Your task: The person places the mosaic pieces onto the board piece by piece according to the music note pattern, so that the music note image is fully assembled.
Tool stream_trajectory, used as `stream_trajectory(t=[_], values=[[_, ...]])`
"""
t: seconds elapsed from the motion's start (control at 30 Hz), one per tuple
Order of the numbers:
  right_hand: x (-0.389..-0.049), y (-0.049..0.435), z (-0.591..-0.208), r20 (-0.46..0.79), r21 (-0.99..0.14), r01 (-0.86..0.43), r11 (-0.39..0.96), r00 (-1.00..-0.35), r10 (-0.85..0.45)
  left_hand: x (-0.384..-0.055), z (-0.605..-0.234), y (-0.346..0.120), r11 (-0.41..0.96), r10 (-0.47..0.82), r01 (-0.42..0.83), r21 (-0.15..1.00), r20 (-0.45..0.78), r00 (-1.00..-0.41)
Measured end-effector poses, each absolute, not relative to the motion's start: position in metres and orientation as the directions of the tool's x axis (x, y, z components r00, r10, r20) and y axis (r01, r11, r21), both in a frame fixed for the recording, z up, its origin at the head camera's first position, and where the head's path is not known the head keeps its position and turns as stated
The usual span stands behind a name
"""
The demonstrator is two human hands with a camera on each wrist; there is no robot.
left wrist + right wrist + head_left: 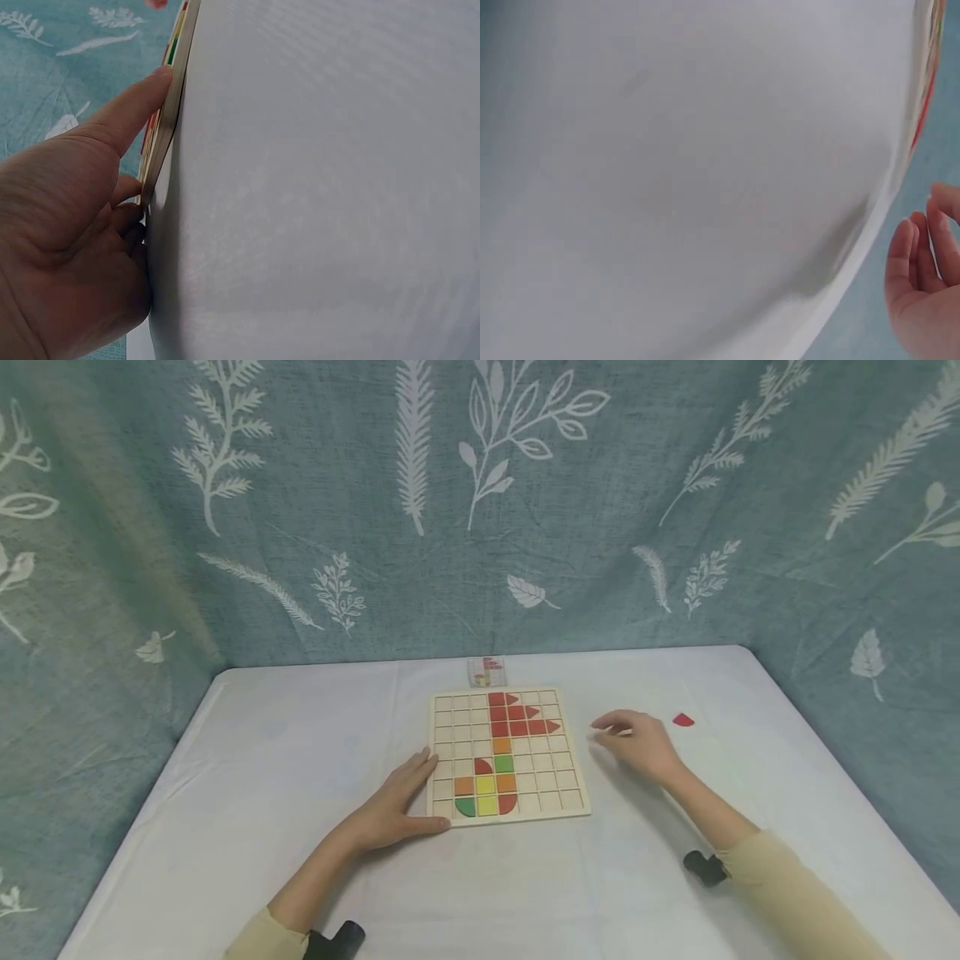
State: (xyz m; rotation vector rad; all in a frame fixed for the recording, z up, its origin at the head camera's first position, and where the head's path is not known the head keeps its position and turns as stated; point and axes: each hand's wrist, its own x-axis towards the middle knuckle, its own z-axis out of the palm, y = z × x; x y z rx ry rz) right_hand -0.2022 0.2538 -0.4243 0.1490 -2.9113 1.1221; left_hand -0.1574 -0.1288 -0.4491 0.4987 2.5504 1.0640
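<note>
A wooden grid board (459, 727) lies on the table with coloured flat tiles in its cells. Red tiles (517, 727) form rows at the upper right; orange, green, yellow and red ones lie lower down. My left hand (390, 806) rests at the board's lower left corner, fingers along the left side and thumb on the front edge, as the left wrist view shows. Off the board's right side hovers my right hand (637, 743), fingers loosely bent, with nothing visible between them. Beyond it lies a loose red tile (683, 720) with a curved side.
Behind the board stands a small pattern card (487, 672) with a matching coloured picture. A white cloth (300, 735) covers the table. A blue-green curtain (360, 477) with white leaves hangs behind and on both sides. Black wrist devices (705, 868) sit by the sleeves.
</note>
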Motion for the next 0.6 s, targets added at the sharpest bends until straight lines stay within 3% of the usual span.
stream_trajectory(t=[0.3,0.6], values=[[-0.195,0.333,-0.421,0.052,-0.611,0.035,0.791,-0.995,0.084,-0.158,-0.449,-0.129,0.655,0.441,0.194,0.73,-0.161,-0.883],[-0.201,0.356,-0.424,0.006,-0.595,0.115,0.796,-0.989,0.147,-0.157,-0.447,-0.128,0.648,0.44,0.186,0.738,-0.163,-0.883]])
